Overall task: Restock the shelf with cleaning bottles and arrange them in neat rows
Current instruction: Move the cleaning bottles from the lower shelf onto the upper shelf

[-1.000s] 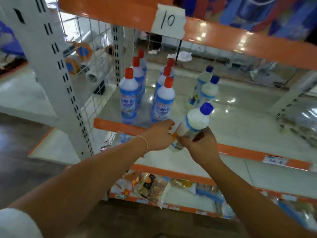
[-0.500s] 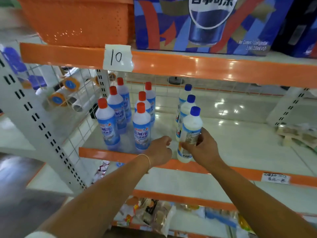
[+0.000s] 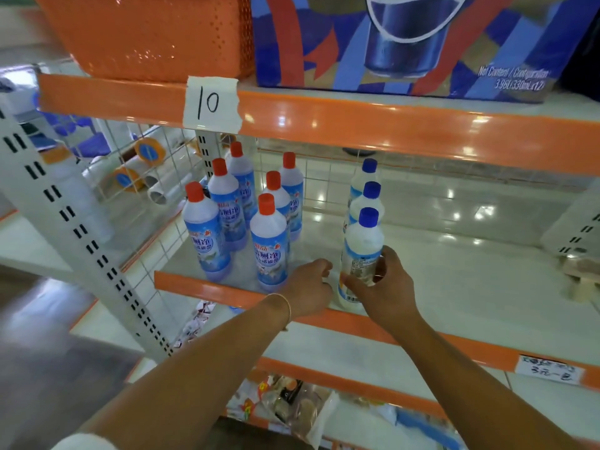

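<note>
The front blue-capped bottle (image 3: 360, 254) stands upright at the front edge of the shelf (image 3: 454, 280), its base just behind the orange lip. The right hand (image 3: 386, 287) has its grip closed around the lower body of this bottle, thumb on the near side and fingers wrapped round the far side. The left hand (image 3: 310, 287) sits just left of the bottle's base with its fingers curled inward; whether they touch the bottle cannot be told, and nothing shows inside that grip. Directly behind the front bottle, two more blue-capped bottles (image 3: 365, 196) stand one behind the other, forming a single file running toward the back of the shelf. To the left of that bottle, apart from it, six red-capped bottles (image 3: 268, 241) stand upright in two files of three, blue labels facing forward. Farther left of the bottle, beyond the wire mesh side, lie rolls of tape (image 3: 147, 151). Above the bottle, the upper shelf's orange edge carries a paper tag marked "10" (image 3: 211, 103), with an orange basket (image 3: 152, 34) and a blue printed carton (image 3: 406, 43) resting on top. Below the bottle, a lower shelf holds packaged snacks (image 3: 289, 401).
</note>
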Demonstrator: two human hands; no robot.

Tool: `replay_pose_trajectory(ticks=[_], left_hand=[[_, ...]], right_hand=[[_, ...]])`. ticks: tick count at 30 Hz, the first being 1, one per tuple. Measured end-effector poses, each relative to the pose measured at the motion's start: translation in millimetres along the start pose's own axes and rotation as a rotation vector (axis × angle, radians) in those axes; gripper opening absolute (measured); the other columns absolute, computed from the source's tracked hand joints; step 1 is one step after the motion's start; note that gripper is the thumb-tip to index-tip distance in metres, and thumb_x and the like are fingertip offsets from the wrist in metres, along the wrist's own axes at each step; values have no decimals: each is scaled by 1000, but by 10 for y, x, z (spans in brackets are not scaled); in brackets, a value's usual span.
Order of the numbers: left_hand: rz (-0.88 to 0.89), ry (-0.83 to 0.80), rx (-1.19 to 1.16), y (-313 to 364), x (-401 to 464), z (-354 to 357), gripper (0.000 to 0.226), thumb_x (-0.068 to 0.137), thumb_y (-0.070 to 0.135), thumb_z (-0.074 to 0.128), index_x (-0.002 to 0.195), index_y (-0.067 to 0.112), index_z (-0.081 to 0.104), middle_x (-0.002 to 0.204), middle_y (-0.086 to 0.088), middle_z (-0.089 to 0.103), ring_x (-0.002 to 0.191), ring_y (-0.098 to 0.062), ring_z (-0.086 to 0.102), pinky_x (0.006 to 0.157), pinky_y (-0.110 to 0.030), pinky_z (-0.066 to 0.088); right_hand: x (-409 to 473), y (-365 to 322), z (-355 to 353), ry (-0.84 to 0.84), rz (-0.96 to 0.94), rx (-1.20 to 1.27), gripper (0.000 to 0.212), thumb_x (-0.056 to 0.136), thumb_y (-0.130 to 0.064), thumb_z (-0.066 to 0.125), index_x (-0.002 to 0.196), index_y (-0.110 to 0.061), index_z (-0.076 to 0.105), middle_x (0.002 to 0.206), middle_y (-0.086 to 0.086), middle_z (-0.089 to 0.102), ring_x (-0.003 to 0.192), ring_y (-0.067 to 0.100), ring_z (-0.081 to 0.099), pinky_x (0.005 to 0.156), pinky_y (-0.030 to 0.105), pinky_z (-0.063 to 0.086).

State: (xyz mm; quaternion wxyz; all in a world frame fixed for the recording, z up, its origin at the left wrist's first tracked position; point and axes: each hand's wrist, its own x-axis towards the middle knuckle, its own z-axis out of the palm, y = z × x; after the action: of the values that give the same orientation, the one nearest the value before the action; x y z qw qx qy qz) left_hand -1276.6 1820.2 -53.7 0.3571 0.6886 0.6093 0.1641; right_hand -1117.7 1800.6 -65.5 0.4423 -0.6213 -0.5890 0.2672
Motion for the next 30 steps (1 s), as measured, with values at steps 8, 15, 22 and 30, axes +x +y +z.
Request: replay_pose_trajectory(ticks=[8,15,22,30], left_hand=[[-21,-25,-25,-5,60,60,50,90,9,45,138,20,42,137,0,52,124,-19,50,103,-30,44],[9,-23,2,43,54,97,45,91,6,44,134,18,45,135,-3,54,122,-22,52,99,-28,44],[8,-22,12,24,-22,96,48,90,6,46,136,17,44,136,-4,53,122,-23,51,101,-32,46],[54,-42,10,-78,-179,-108,49,89,5,44,137,16,42,137,-5,51,124,-23,49,99,-27,41]], right_hand=[[-18,101,38,13,15,-11,64,69,-33,84,122,-28,49,101,-17,58,90,3,59,79,19,49],[5,109,74,14,20,-34,63,69,-36,83,123,-26,50,101,-16,58,93,5,59,76,17,46],[-24,89,89,7,25,-69,64,70,-36,83,123,-23,51,100,-15,56,91,6,57,76,16,44],[-108,-34,63,-19,82,-123,43,75,-33,79,110,-20,57,91,-10,59,82,9,57,72,18,45]])
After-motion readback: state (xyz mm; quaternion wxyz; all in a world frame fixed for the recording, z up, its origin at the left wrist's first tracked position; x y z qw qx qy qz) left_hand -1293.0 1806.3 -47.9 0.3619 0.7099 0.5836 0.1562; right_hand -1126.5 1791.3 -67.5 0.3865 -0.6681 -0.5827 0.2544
